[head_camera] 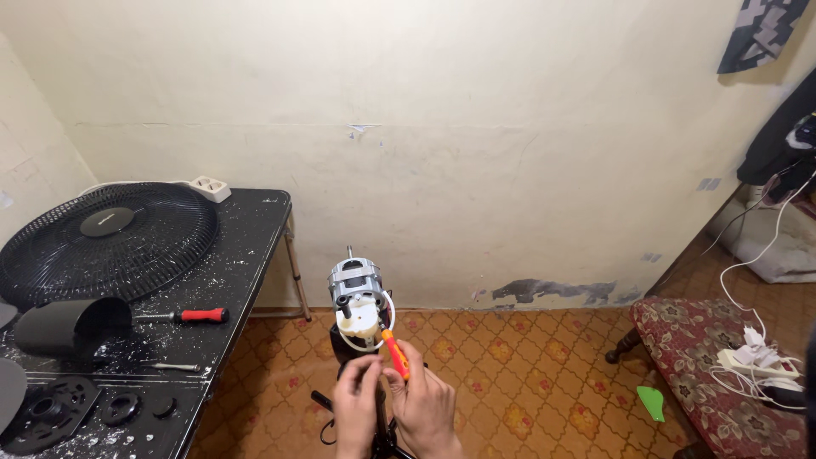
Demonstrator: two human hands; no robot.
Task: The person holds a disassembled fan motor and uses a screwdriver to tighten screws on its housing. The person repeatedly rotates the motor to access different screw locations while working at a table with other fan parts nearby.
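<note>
Both hands nearest cam: right hand point(427, 406) is gripping an orange-handled screwdriver point(395, 354), left hand point(357, 406) fingers pinching beside it. Bare fan motor point(359, 299) is sitting atop its stand, just above. Risk: tip slipping off, nicking the white wire point(389, 316).

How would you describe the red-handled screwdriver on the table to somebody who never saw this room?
Find the black paint-speckled table at left. Below the round black fan grille the red-handled screwdriver lies flat, beside a dark cylindrical cover. It is the table's only red thing.
</note>
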